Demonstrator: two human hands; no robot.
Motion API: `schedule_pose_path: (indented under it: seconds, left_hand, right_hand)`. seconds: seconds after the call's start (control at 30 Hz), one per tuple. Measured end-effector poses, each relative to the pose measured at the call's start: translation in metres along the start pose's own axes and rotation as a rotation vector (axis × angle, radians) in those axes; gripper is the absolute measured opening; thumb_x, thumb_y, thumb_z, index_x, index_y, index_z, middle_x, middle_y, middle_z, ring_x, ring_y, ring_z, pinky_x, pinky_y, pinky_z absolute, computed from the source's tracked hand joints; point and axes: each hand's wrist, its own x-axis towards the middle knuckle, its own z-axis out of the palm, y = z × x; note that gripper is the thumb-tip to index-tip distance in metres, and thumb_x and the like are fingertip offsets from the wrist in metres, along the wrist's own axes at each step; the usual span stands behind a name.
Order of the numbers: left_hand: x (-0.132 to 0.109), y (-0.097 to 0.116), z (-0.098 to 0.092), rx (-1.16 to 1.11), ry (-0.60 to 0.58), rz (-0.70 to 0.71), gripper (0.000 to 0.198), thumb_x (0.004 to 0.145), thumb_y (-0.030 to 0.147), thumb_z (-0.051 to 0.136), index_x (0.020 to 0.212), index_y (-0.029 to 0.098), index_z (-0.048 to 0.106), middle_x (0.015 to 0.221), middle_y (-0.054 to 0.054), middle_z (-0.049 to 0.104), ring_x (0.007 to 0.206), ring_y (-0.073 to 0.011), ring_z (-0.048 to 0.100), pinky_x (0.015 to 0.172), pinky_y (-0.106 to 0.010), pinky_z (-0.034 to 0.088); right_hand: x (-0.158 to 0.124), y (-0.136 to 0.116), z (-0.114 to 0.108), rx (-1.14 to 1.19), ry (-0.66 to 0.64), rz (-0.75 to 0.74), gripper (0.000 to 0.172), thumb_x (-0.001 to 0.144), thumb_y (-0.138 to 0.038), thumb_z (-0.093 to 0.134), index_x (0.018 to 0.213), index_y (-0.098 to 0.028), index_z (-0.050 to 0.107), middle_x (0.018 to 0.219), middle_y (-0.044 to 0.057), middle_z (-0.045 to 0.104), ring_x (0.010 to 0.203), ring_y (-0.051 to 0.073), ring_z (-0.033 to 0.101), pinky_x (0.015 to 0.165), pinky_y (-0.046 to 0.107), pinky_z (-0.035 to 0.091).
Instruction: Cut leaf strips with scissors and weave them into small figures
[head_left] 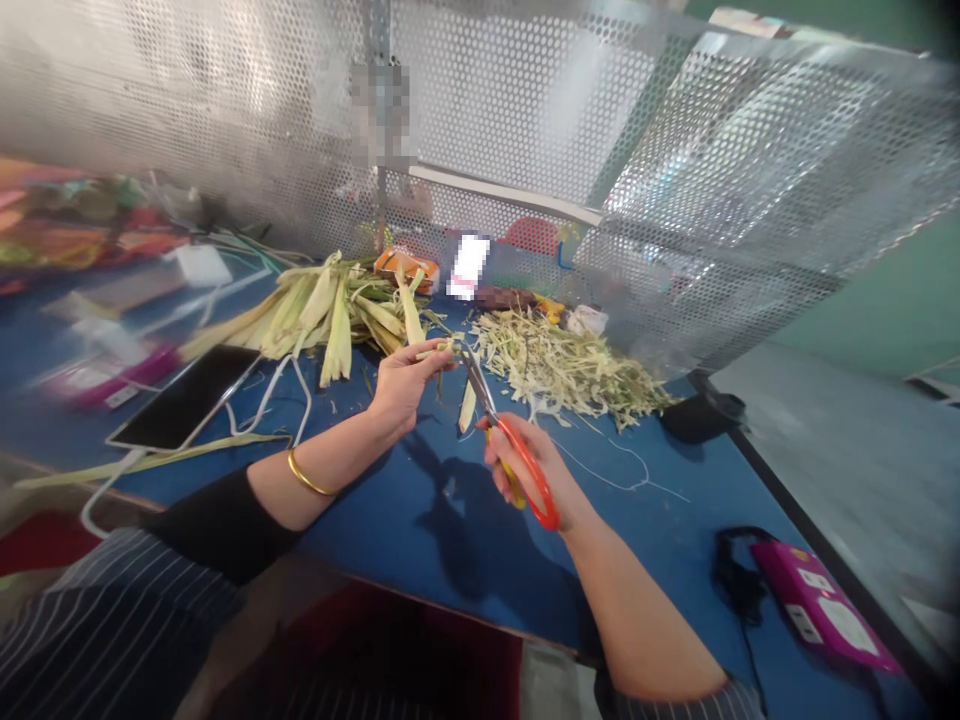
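My right hand [532, 465] is wrapped round the handles of a pair of scissors [529, 470], one handle red-orange and the other yellow. Their metal blades point up and left, towards the fingertips of my left hand [409, 380]. Between those fingertips is pinched a small pale green piece of dried husk [439, 348], with the blade tips at its right end. Whether the blades touch it I cannot tell. Just beyond my left hand lies a bunch of long husk leaves [322, 310]. A heap of cut husk scraps [562, 365] spreads past the scissors.
A blue table [390, 520] carries a tablet [187, 400] with white cables at left. At right are a black cup-like object [701, 415] and a magenta power strip [825, 605]. A perforated metal screen [517, 110] closes off the back. Loose white thread [637, 480] lies right of the scissors.
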Motion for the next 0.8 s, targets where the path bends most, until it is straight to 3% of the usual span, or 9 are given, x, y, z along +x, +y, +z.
schedule_pose_path:
  seconds: [0.43,0.8]
  left_hand:
    - [0.000,-0.016,-0.001,-0.064,-0.026,0.063,0.030,0.056,0.023,0.083,0.083,0.014,0.074,0.077,-0.004,0.072,0.068,-0.0118,0.066,0.076,-0.026,0.051]
    - [-0.003,-0.018,0.002,-0.014,-0.008,0.133,0.027,0.057,0.022,0.081,0.082,0.015,0.075,0.079,-0.005,0.073,0.069,-0.0118,0.066,0.077,-0.026,0.051]
  right_hand:
    - [-0.002,0.001,0.010,0.070,0.021,0.032,0.039,0.075,-0.057,0.060,0.082,-0.019,0.049,0.056,-0.009,0.047,0.028,0.003,0.038,0.026,0.016,0.030]
    - [-0.005,-0.001,0.019,0.020,0.082,0.041,0.041,0.077,-0.058,0.058,0.082,-0.019,0.048,0.053,-0.009,0.041,0.030,0.002,0.033,0.029,0.016,0.026]
